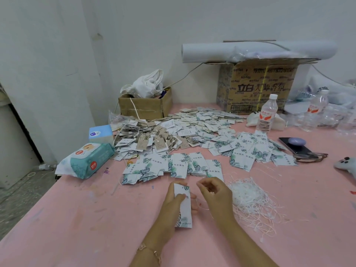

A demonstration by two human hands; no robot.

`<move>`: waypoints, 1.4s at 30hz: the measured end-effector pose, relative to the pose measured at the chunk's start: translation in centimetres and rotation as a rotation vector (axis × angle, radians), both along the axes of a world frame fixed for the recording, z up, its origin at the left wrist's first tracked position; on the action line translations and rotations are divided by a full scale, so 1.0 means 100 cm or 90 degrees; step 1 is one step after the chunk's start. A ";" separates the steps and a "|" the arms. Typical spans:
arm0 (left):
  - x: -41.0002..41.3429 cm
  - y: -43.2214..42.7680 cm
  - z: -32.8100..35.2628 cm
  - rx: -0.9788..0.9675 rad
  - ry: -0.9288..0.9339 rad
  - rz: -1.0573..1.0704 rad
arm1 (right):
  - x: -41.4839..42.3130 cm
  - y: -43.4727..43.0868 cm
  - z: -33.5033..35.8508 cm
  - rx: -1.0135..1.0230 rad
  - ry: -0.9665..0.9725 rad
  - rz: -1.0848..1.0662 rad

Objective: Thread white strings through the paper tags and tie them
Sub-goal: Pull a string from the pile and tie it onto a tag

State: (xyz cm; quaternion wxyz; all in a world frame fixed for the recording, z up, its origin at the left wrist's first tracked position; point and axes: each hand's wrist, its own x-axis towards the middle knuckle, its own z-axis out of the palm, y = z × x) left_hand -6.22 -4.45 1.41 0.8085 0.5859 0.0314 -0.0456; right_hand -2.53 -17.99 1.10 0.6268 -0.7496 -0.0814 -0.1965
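1. Work item: one paper tag (pixel 184 206) stands on end in the lower centre of the frame. The left hand (pixel 170 202) grips it, thumb across the printed face and fingers behind.
2. Right hand (pixel 215 193): just right of the tag's top end and apart from the left hand. Its fingers are curled together and appear to pinch a white string (pixel 202 207), which trails thinly below the hand. The grip point itself is too fine to confirm.
3. Step in hand, as judged: threading. The string end is held near the tag's top, and no knot is visible.
4. Next move calls for: steadying the tag, guiding the string end through the hole near its top edge, pulling it through, then tying. The hole cannot be made out here.
5. Supply: the loose string pile (pixel 252 201) lies right of the hands; a row of flat tags (pixel 173 166) lies just above them.
6. Further up the pink table (pixel 77 218), a large tag heap (pixel 154 137) fills the centre.
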 end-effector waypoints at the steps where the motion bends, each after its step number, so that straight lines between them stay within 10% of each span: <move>1: 0.003 0.000 0.001 -0.006 0.003 0.008 | 0.003 0.000 0.000 -0.031 -0.026 0.000; 15: 0.032 -0.016 -0.013 0.355 -0.230 0.070 | 0.040 0.011 -0.020 -0.482 -0.391 -0.082; 42: 0.028 -0.010 -0.007 0.518 -0.289 0.102 | 0.018 0.000 -0.006 -0.439 -0.260 -0.122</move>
